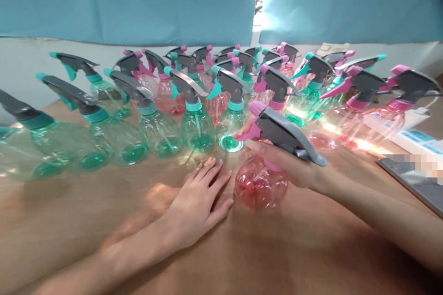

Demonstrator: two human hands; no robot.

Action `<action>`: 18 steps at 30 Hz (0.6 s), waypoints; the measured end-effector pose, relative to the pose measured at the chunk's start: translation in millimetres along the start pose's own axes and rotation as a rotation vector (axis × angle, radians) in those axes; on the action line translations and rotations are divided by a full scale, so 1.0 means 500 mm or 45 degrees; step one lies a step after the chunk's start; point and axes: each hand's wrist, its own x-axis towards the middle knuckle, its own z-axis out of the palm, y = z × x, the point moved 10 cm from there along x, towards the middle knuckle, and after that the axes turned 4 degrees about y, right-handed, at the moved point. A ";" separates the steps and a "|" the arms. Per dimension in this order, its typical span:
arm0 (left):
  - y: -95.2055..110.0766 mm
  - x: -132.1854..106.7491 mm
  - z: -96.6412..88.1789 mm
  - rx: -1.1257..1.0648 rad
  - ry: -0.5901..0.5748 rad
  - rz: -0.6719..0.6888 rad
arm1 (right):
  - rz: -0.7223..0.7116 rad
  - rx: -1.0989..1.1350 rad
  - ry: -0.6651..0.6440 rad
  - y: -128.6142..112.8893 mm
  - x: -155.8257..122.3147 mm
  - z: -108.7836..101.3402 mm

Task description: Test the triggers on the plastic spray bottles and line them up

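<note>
My right hand (280,159) is wrapped round the neck of a pink spray bottle (261,184), with fingers near its pink trigger. That bottle has a grey head with a pink nozzle and appears slightly tilted, low over or on the wooden table (194,267). My left hand (197,200) lies flat on the tabletop, fingers stretched out, just left of the pink bottle and apart from it. Directly beyond the hands stand a green spray bottle (198,129) and another green spray bottle (231,124), both with turquoise collars.
Several green bottles (117,140) line the left side. More pink and green ones crowd behind, with pink bottles (346,120) at the right. A flat grey device (411,184) and a white power strip (415,136) lie at the right edge. Blue curtains (138,4) hang behind.
</note>
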 end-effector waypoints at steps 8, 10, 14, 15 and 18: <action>0.000 0.000 -0.001 0.016 -0.009 -0.009 | 0.026 -0.008 -0.011 0.009 -0.004 -0.010; 0.001 -0.001 -0.002 0.012 -0.005 -0.009 | 0.037 -0.020 -0.009 0.016 -0.009 -0.016; 0.000 -0.002 -0.001 0.003 0.003 -0.008 | 0.051 0.009 -0.034 0.017 -0.013 -0.018; 0.000 -0.002 -0.001 0.003 0.003 -0.008 | 0.056 0.023 -0.040 0.016 -0.013 -0.017; 0.001 -0.001 0.000 0.011 -0.002 -0.011 | 0.073 0.060 -0.045 0.015 -0.009 -0.015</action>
